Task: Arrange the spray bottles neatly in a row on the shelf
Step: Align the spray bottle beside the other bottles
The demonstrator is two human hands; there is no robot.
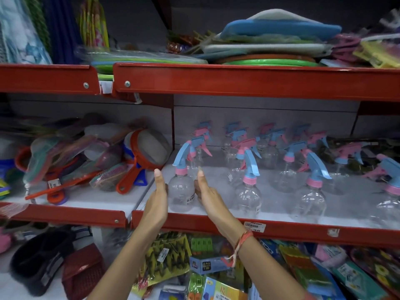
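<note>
A shop rack of red-edged metal shelves fills the view, each tier crowded with plastic housewares. The middle shelf (281, 231) has a white deck and a red front lip carrying a price label (254, 226). Above it, the upper shelf (238, 82) holds a stack of flat mats and trays in blue, white, orange and green. To the left, a neighbouring bay is heaped with strainers (149, 148) and other handled utensils in red and orange. Below, packaged goods lie jumbled in yellow, green and blue wrappers.

Across the middle shelf stand the spray bottles (311, 200), in loose front-to-back lines. Each has a clear, round-bellied body, a pink or blue collar, and a trigger head in the two colours, pink on blue or blue on pink. Several bear a small white barcode sticker low on the body. The rear ones are blurred.

The front-left bottle (180, 191) stands upright near the shelf's front lip, at the left end of the group, with a pink collar and blue trigger. The left hand (157, 198) and right hand (208, 198) cup it from either side, palms facing inward, fingers straight and thumbs raised. A red and white thread band (241, 243) circles the right wrist.
</note>
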